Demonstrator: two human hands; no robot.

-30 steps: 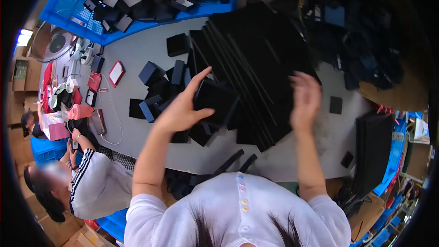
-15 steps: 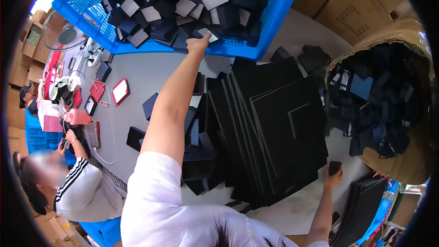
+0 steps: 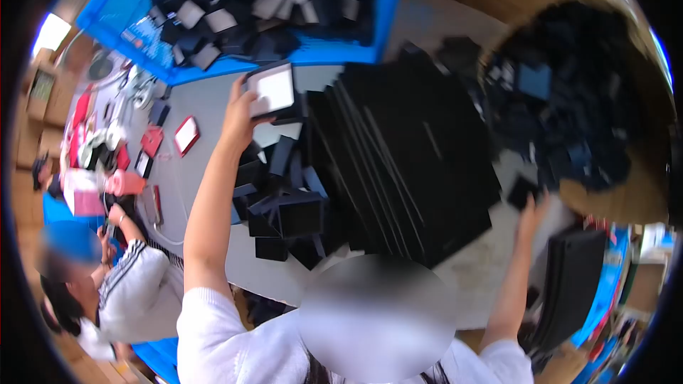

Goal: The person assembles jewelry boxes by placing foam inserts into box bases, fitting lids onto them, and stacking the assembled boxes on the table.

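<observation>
My left hand (image 3: 240, 115) grips a small dark box (image 3: 273, 91) with a white face, just below the front rim of the blue crate (image 3: 238, 70). Out to the right, the fingers of my right hand (image 3: 532, 215) are closed on a small black box (image 3: 521, 190), blurred by motion. Between my hands lies a stack of large black boards (image 3: 420, 149). Several open dark boxes (image 3: 300, 217) are heaped at its left side, below my left hand. Inside the crate is a pile of dark box pieces (image 3: 245, 18), some with white faces.
At the right stands a cardboard carton (image 3: 605, 203) full of dark box pieces. More black boards (image 3: 573, 277) stand at the lower right. A red-framed box (image 3: 187, 135) lies on the grey table (image 3: 206, 99). A co-worker (image 3: 139, 288) sits at the left.
My left hand has come out of the crate and down, now with a white-faced dark box. My right hand has moved up toward the carton with its small black box. The view has shifted.
</observation>
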